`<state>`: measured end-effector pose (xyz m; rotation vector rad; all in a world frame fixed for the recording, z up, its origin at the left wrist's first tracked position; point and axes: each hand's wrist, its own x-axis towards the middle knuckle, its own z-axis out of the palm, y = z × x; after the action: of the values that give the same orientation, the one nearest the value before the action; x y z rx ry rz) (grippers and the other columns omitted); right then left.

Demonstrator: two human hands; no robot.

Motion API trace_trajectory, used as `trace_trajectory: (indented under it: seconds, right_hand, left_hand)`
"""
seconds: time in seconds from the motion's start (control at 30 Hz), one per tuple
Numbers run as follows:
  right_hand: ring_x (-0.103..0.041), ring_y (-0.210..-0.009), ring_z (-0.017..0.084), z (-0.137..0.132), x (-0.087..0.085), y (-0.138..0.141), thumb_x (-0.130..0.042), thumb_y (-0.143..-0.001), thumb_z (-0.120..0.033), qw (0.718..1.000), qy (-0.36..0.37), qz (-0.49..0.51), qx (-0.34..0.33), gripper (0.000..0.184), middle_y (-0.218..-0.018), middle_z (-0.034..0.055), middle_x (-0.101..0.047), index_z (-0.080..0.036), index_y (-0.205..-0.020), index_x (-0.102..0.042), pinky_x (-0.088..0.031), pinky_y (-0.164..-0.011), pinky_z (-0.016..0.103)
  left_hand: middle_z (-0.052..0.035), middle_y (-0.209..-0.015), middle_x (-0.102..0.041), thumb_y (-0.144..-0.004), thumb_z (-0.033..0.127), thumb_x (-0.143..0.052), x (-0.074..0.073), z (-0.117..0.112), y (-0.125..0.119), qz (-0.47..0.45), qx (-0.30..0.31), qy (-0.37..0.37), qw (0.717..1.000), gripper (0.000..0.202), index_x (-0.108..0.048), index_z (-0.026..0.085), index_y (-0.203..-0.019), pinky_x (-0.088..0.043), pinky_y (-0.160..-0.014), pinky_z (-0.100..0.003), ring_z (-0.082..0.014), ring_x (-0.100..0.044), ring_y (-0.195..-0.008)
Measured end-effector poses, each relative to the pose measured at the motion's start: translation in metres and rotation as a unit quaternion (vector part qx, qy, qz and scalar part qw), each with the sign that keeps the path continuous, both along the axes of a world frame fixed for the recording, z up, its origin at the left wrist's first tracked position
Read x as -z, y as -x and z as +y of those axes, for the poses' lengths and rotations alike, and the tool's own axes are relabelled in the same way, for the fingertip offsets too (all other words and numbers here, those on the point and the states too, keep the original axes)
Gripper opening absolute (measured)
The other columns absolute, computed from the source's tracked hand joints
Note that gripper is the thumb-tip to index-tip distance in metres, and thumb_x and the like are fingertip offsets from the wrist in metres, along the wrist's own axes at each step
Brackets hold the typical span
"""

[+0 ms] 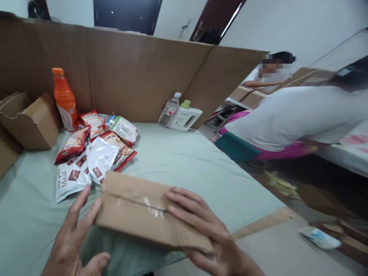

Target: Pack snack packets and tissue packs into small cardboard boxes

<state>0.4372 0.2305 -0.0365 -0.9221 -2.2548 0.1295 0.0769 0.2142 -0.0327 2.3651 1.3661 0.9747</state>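
Clasping the cardboard box [135, 211] over the desk [184, 153], the right hand [198, 218] pinches its right end between fingers and thumb; the left hand [76, 234] spreads beside its left end, contact unclear. Snack packets [100, 153] lie just beyond the box.

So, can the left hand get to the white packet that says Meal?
Probably yes: the left hand looks open, with a fingertip close beside the Meal packet and nothing seemingly between them.

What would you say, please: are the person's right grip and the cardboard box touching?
Touching: the head view shows the right grip with its fingers lying across the cardboard box.
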Motion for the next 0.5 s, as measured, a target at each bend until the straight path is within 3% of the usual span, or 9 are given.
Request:
trace_trajectory:
  seconds: [0.13,0.27,0.37,0.5]
  right_hand:
    - [-0.058,-0.136,0.037,0.017,0.016,-0.089,-0.065,-0.091,-0.031,0.971,-0.06,-0.016,0.232,0.048,-0.142,0.0152,-0.065,-0.024,-0.138,-0.063,-0.049,-0.109,0.061]
    - [-0.068,-0.12,0.038,0.082,0.026,-0.176,-0.063,-0.093,-0.05,0.912,-0.08,0.007,0.403,0.038,-0.123,0.0155,-0.074,-0.022,-0.116,-0.072,-0.05,-0.105,0.062]
    - [-0.067,-0.12,0.038,0.14,0.026,-0.221,-0.055,-0.098,-0.049,0.887,-0.077,0.015,0.454,0.039,-0.119,0.0206,-0.074,-0.018,-0.109,-0.074,-0.048,-0.107,0.053]
    - [-0.07,-0.109,0.037,0.203,0.023,-0.255,-0.056,-0.097,-0.05,0.891,-0.071,0.009,0.447,0.04,-0.11,0.0205,-0.075,-0.015,-0.103,-0.075,-0.052,-0.096,0.048]
  left_hand:
    - [-0.0132,-0.171,-0.033,-0.1,0.044,-0.056,0.027,0.025,-0.02,0.072,0.053,-0.008,0.996,0.065,-0.038,0.031,-0.161,-0.054,-0.111,-0.059,-0.0413,-0.043,-0.151]
    - [-0.0132,-0.163,-0.048,-0.097,0.039,-0.063,0.058,0.048,-0.026,0.136,0.078,-0.04,0.987,0.055,-0.053,0.03,-0.15,-0.059,-0.105,-0.057,-0.0389,-0.05,-0.146]
    - [-0.0115,-0.158,-0.054,-0.095,0.038,-0.065,0.076,0.056,-0.024,0.15,0.064,-0.068,0.984,0.051,-0.058,0.029,-0.145,-0.062,-0.101,-0.053,-0.037,-0.054,-0.143]
    - [-0.0113,-0.155,-0.058,-0.094,0.043,-0.065,0.093,0.062,-0.018,0.162,0.058,-0.118,0.978,0.051,-0.062,0.028,-0.143,-0.064,-0.096,-0.046,-0.0357,-0.063,-0.133]
